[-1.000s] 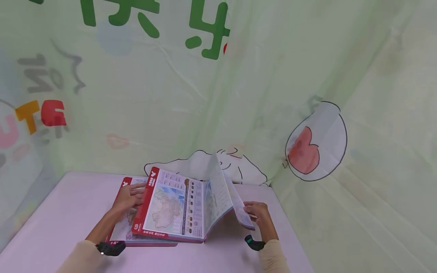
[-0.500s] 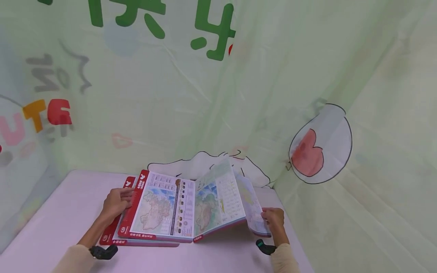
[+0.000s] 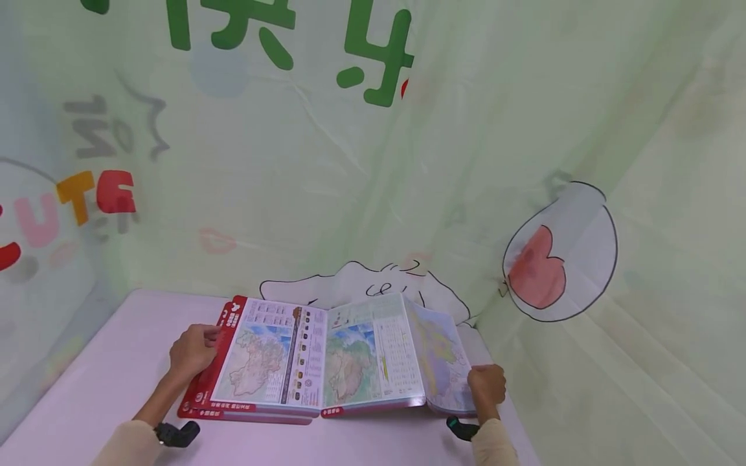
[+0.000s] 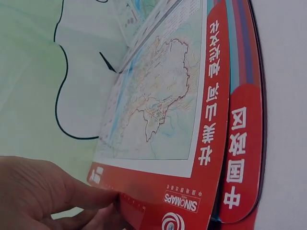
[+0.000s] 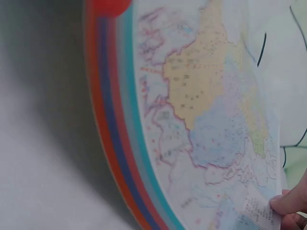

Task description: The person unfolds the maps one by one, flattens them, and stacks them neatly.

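Note:
A red-bordered folding map (image 3: 256, 362) lies spread on the table, its left panel flat and a middle panel (image 3: 373, 353) raised slightly at its right edge. Further right is a panel with a coloured map (image 3: 443, 359), bent upward toward its outer edge. My left hand (image 3: 192, 353) pinches the red left border; in the left wrist view the thumb (image 4: 91, 194) lies on top of it. Another red-edged map sheet (image 4: 240, 153) shows just beneath. My right hand (image 3: 488, 385) grips the right panel's outer edge, seen too in the right wrist view, fingertips (image 5: 288, 201) at the corner.
The pale pink table (image 3: 93, 388) runs up to a hanging printed curtain (image 3: 291, 162) at the back and right. Each wrist wears a black band (image 3: 177, 433). Striped coloured edges (image 5: 115, 96) of stacked sheets show at the map's near side.
My right hand has moved right and drawn the panels down and outward, so the map now lies wider and flatter. The left hand stays at the red border, moved slightly left.

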A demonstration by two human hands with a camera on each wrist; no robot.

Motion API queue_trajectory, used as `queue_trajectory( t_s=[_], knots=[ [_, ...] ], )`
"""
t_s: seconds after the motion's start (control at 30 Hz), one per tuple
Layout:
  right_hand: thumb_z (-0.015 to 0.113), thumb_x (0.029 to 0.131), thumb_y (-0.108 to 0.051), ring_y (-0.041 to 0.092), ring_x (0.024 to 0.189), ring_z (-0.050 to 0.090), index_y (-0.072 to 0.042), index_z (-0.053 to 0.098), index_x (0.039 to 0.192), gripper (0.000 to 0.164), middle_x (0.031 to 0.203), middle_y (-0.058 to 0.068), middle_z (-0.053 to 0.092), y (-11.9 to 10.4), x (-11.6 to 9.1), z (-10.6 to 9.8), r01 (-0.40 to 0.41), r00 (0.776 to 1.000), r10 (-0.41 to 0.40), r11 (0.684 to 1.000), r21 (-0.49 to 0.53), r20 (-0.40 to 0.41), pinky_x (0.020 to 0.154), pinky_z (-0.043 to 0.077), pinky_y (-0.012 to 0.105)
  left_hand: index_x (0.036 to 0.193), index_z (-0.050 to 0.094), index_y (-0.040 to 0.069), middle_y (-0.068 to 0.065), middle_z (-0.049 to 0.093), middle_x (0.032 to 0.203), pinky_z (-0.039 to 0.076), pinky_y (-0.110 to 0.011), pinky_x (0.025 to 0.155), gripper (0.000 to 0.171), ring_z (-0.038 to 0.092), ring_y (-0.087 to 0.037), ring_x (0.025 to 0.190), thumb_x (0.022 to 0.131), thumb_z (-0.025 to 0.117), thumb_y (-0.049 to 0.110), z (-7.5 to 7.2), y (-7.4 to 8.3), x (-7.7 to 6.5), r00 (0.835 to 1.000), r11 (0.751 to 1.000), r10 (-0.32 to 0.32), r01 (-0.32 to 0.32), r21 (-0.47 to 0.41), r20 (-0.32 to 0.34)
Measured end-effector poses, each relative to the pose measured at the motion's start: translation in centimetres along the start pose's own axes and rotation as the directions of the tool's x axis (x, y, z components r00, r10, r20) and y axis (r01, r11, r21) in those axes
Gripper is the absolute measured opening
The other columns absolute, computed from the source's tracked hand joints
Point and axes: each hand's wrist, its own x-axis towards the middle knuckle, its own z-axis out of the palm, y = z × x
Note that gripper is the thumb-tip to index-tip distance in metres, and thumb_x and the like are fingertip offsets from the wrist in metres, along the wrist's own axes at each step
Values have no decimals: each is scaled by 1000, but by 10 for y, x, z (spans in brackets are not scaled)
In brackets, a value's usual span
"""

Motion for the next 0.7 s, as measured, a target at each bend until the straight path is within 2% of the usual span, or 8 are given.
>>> queue_trajectory(
  t_s=[0.1,0.23,0.43,0.57,0.7],
  knots=[
    [67,84,-13,61,96,70,10,78,97,29,108,37,75,21,20,13,-7,1000,6,1000,-6,-28,72,54,65,134,65,-16,-37,74,121,65,-49,72,53,77,-49,99,90,79,8,-2,1,0,1000,999,-8,8,40,-11],
    [61,85,-12,63,97,69,15,72,101,33,110,41,72,31,29,20,-37,998,35,999,-39,-48,72,54,67,132,67,-16,-37,74,120,62,-49,74,48,75,-51,102,90,77,6,-2,2,2,999,997,-21,23,73,-28],
    [50,90,-8,64,105,66,24,63,112,41,117,46,67,11,13,0,-117,993,115,992,-47,-41,82,54,69,134,65,-16,-36,73,119,62,-59,84,47,73,-51,104,92,74,4,0,4,0,999,999,-22,24,37,-36],
    [46,91,-7,65,109,66,25,62,114,42,119,48,65,2,1,-10,-120,992,118,992,-41,-53,84,55,70,134,64,-16,-35,73,119,61,-61,89,46,73,-50,105,92,74,2,2,3,-4,998,999,-32,33,21,-45],
    [45,93,-6,63,106,67,25,63,113,41,118,46,67,2,-1,-12,-128,989,127,992,-20,-71,84,55,68,133,65,-14,-35,73,119,60,-61,90,44,73,-48,105,93,74,2,4,0,-4,998,999,-27,28,25,-58]
  ],
)
